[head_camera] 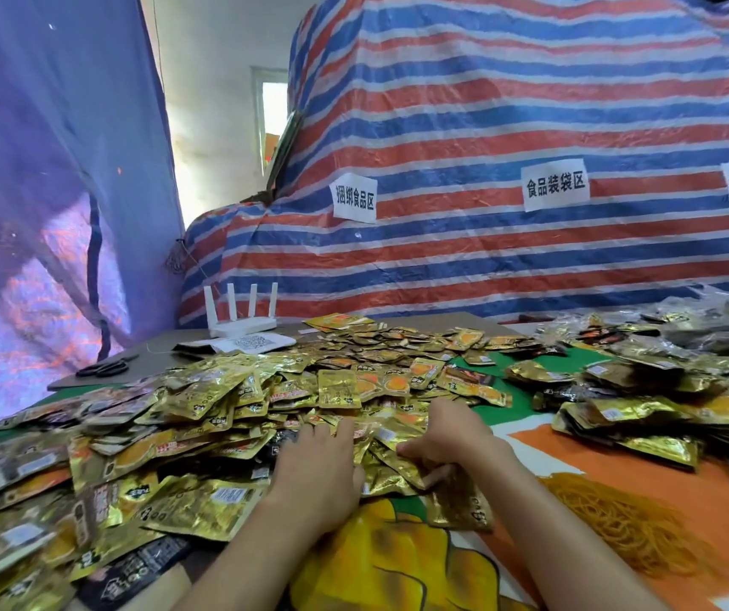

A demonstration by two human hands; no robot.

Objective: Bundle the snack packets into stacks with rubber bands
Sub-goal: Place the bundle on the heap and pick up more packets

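Snack packets (230,403) need squaring: left hand (316,469) rests flat, grip apart; right hand (450,438) pinches several, rubber bands (618,522) near.

Gold foil snack packets (265,403) heaped loose, overlapping, across the table; smaller pile (645,390) at right. Orange rubber bands (618,522) tangled in a mound, near right.
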